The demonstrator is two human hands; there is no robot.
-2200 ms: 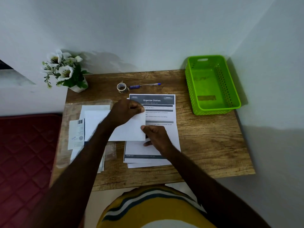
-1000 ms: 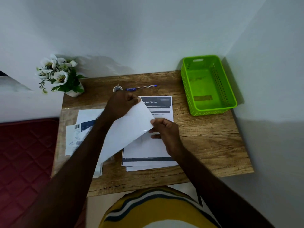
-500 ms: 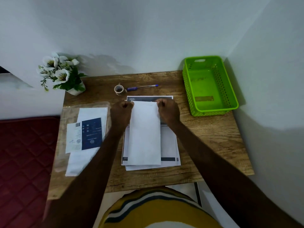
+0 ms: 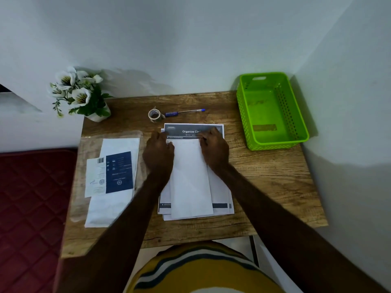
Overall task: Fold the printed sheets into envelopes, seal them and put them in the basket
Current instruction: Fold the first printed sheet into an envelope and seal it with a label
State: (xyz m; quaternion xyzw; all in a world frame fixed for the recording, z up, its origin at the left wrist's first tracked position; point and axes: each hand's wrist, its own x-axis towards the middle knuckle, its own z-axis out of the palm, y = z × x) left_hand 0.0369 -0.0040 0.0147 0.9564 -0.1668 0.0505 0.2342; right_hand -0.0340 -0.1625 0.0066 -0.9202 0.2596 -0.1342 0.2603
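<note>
On a wooden surface [image 4: 264, 178] in a white corner, left hand [image 4: 158, 153] and right hand [image 4: 214, 148] seemingly pinching the far corners of a folded sheet [image 4: 190, 182] atop the stack [image 4: 222, 193], empty green basket [image 4: 296, 115] well right, tape [image 4: 155, 115] and pen [image 4: 184, 112] beyond.

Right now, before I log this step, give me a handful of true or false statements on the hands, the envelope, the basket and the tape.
1. Both hands, left hand and right hand, are at the far end of the white envelope. True.
2. The envelope lies on the stack of printed sheets. True.
3. The green basket already holds sealed envelopes. False: none are in it.
4. The tape roll is inside the basket. False: it sits on the table beside the blue pen.
5. The flower pot stands at the table's far left corner. True.
</note>
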